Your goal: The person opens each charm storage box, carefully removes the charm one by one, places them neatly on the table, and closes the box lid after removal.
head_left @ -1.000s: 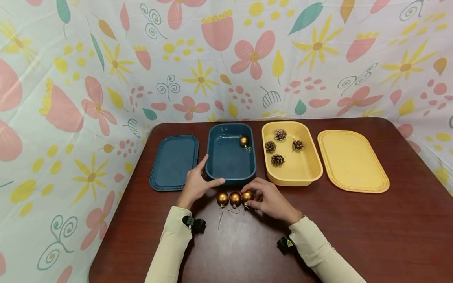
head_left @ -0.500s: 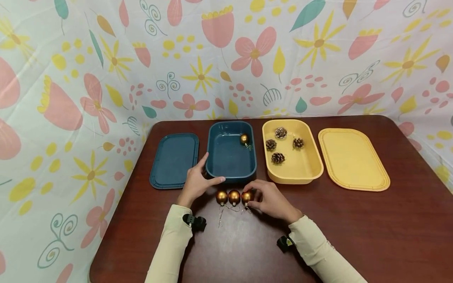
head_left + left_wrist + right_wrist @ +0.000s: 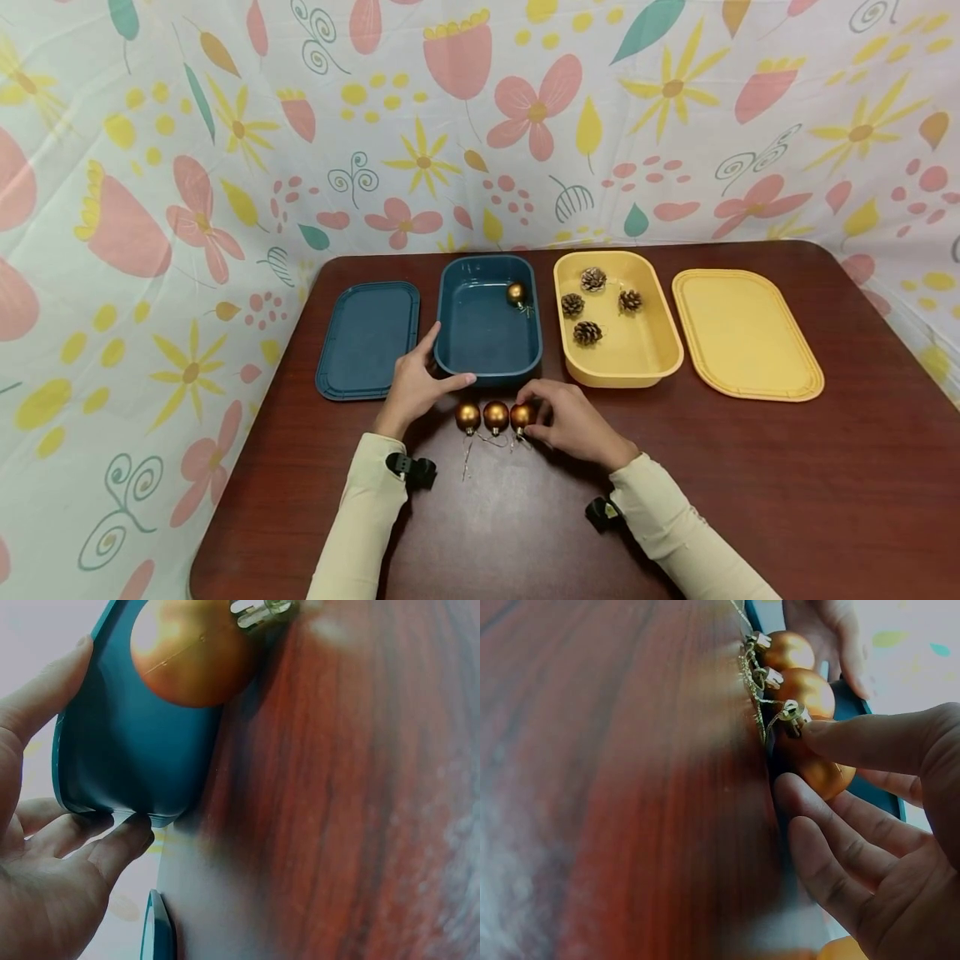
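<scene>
Baubles seemingly part boxed: one inside the blue box, three outside.
Head: the three line up on the table; blue lid off. Left wrist: the left hand, fingers spread, touches the blue box. Right wrist: the right hand pinches the end bauble, satiny copper-gold, gold-capped.

- One shiny gold ball ornament is cut by the left wrist view's top edge.
- The rightmost gold ball ornament is partly covered by the right hand.
- The left hand hides a flat dark-blue plastic lid's corner.
</scene>
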A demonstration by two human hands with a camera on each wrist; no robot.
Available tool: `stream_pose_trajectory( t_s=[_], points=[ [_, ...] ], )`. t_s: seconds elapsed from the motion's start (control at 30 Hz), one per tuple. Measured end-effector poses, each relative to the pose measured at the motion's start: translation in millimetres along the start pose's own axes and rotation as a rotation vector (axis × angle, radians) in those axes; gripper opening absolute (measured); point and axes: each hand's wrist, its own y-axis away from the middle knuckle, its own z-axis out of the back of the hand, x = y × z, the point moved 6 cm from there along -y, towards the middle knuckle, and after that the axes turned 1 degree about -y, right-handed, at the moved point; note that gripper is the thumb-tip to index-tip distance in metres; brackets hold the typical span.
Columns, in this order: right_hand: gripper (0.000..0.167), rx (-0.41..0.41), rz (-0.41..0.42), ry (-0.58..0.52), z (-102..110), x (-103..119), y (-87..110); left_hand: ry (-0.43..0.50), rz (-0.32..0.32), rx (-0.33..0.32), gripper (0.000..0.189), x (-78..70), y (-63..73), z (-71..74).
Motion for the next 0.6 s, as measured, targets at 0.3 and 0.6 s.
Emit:
stream_pose_trajectory(
  t_s=[0.3, 0.6],
  points=[
    [0.044, 0.0, 0.016, 0.031, -0.5, 1.7, -0.6, 0.004, 0.025, 0.003, 0.109, -0.1, 1.9, -0.4],
    [0.047, 0.001, 0.011, 0.021, -0.9, 3.2, 0.9, 0.015, 0.01, 0.008, 0.109, -0.9, 0.7, -0.4]
  ],
)
